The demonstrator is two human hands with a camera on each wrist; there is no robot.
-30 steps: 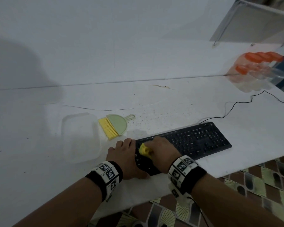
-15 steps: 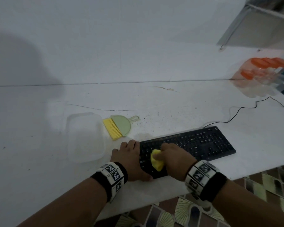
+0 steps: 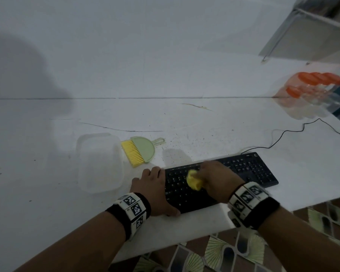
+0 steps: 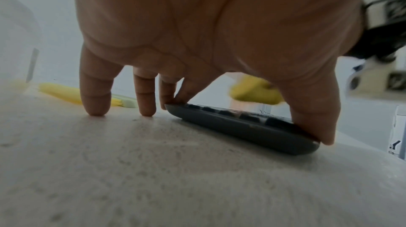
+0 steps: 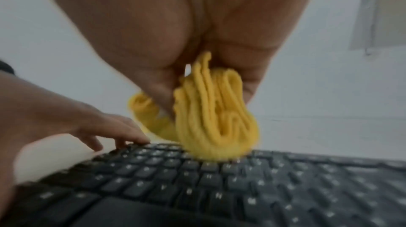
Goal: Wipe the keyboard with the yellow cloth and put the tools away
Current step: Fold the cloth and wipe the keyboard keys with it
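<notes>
The keyboard (image 3: 220,183) lies at the near edge of the white table (image 3: 204,122), its long axis running from near-left to far-right, with its cable (image 3: 283,134) trailing off to the far right. The cloth (image 3: 193,180) is bunched on the keys left of the middle, and the right hand (image 3: 216,179) pinches it from above, thumb and fingers clamped round the folds. Most unwiped length seems to lie rightward of that hand, so I judge the next stroke follows the long axis that way. The left hand (image 3: 155,191) steadies the left end, fingers straight and spread, thumb against the near corner and 2 fingertips on the table. Just beyond the left end lies the brush (image 3: 139,151), and left of it the clear tub (image 3: 99,161), both nearer the left hand for putting away.
</notes>
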